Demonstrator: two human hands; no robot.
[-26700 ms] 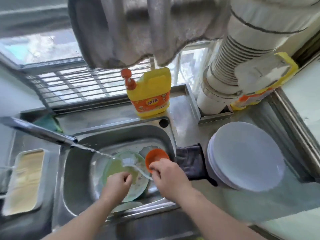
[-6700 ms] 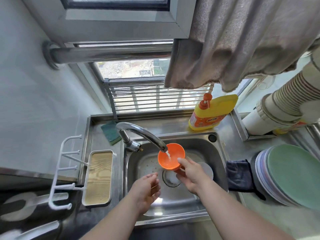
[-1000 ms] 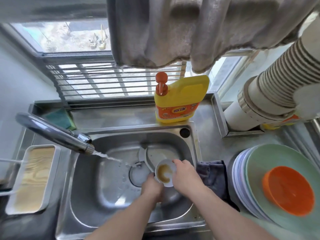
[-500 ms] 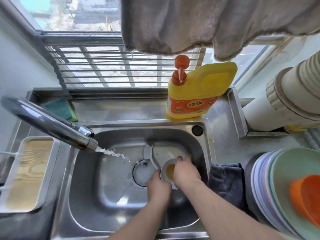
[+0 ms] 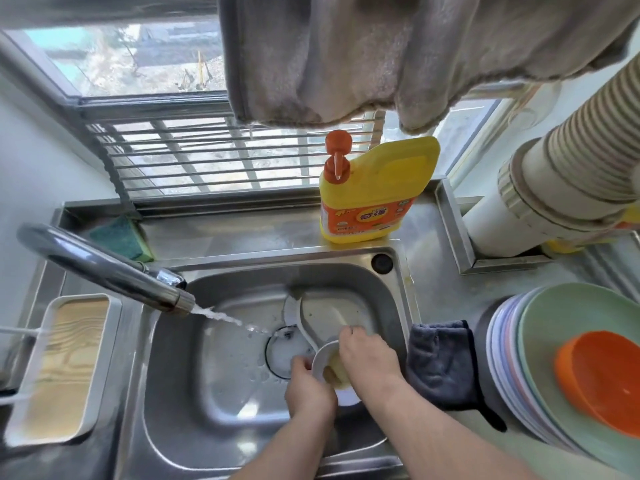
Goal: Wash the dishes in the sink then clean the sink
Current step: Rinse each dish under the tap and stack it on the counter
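Note:
Over the steel sink (image 5: 221, 375) my left hand (image 5: 308, 386) grips the left rim of a small white bowl (image 5: 322, 358). My right hand (image 5: 367, 358) is curled inside the bowl around a yellow sponge (image 5: 337, 374). Behind the bowl two white plates (image 5: 329, 317) lean against the sink's back right wall. The faucet (image 5: 104, 268) on the left runs, and its stream lands near the drain (image 5: 282, 351).
A yellow dish-soap bottle (image 5: 370, 195) stands behind the sink. A green sponge (image 5: 121, 237) lies at the back left. A dark cloth (image 5: 443, 362) sits right of the sink, beside stacked plates (image 5: 512, 368) topped by an orange bowl (image 5: 602, 379). A wood-lined tray (image 5: 59, 368) is at left.
My right hand has gone deeper into the small bowl with the sponge, and my left hand has shifted along its rim. The water keeps running.

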